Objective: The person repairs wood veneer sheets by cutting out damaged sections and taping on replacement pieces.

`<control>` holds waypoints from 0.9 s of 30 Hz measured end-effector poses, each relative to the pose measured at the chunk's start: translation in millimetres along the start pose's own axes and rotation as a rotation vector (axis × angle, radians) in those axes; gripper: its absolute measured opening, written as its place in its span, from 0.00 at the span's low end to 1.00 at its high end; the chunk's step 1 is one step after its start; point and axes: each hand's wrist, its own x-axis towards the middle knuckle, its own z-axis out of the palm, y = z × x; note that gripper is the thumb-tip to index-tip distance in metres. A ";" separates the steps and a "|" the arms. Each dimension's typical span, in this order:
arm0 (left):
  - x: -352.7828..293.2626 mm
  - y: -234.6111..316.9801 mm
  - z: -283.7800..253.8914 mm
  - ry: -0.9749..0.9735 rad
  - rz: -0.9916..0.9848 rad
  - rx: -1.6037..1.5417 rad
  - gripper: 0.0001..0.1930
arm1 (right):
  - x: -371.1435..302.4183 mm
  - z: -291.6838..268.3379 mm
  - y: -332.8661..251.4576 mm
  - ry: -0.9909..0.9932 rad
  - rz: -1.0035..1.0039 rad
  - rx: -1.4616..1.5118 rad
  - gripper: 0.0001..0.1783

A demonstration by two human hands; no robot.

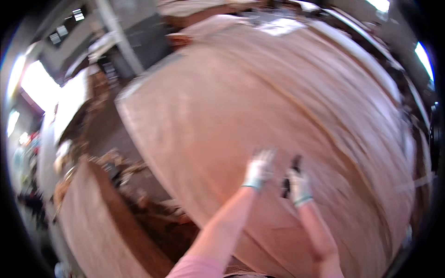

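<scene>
A broad stack of thin reddish-brown sheets, like wood veneer (199, 116), lies in front of me, with long overlapping edges running across its right half. My left hand (260, 169), in a white glove with a green cuff, rests on or just over the top sheet, fingers stretched forward. Close to its right, my right hand (300, 184), gloved the same way, is closed round a small black tool (296, 163). Parts of that tool stick out ahead of and to the left of the fingers. Motion blur hides its exact kind.
At the lower left stands another stack of brown sheets (92, 217), with torn brown scraps (134, 171) between it and the main stack. A pale sheet of paper (280, 26) lies at the far edge. A light-coloured post (119, 37) rises at the back left.
</scene>
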 end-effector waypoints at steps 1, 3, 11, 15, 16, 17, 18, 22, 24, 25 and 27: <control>-0.6 2.6 -0.3 -0.031 -0.072 -0.010 0.28 | 4.6 8.1 -1.6 -0.006 -0.031 0.058 0.07; -0.2 8.4 -3.2 0.071 -0.153 0.061 0.28 | 20.7 27.1 4.8 -0.025 -0.119 0.139 0.07; -3.9 20.4 -16.4 -0.001 -0.173 0.033 0.30 | 100.2 13.5 90.2 -0.033 -0.265 -0.264 0.22; -5.0 17.0 -15.8 -0.037 -0.174 0.017 0.31 | 110.9 7.8 103.6 -0.034 -0.377 -0.235 0.23; -5.4 17.4 -16.7 -0.045 -0.167 -0.003 0.31 | 110.4 8.1 102.5 -0.027 -0.345 -0.247 0.23; -5.3 17.9 -17.3 -0.063 -0.174 -0.018 0.31 | 108.6 8.5 102.1 -0.031 -0.342 -0.247 0.23; -5.8 19.0 -18.9 -0.057 -0.178 0.007 0.31 | 106.5 9.3 100.1 -0.021 -0.338 -0.244 0.23; -5.6 22.1 -24.2 -0.063 -0.185 -0.006 0.31 | 99.3 11.5 93.2 -0.038 -0.311 -0.217 0.22; -5.4 22.4 -25.5 -0.062 -0.188 -0.015 0.31 | 97.6 12.0 91.5 -0.069 -0.274 -0.186 0.22; -5.5 22.5 -25.6 -0.061 -0.191 -0.020 0.31 | 97.1 12.3 91.2 -0.081 -0.271 -0.159 0.22; -5.6 21.8 -24.5 -0.062 -0.191 -0.021 0.31 | 97.1 13.0 91.7 -0.063 -0.266 -0.194 0.22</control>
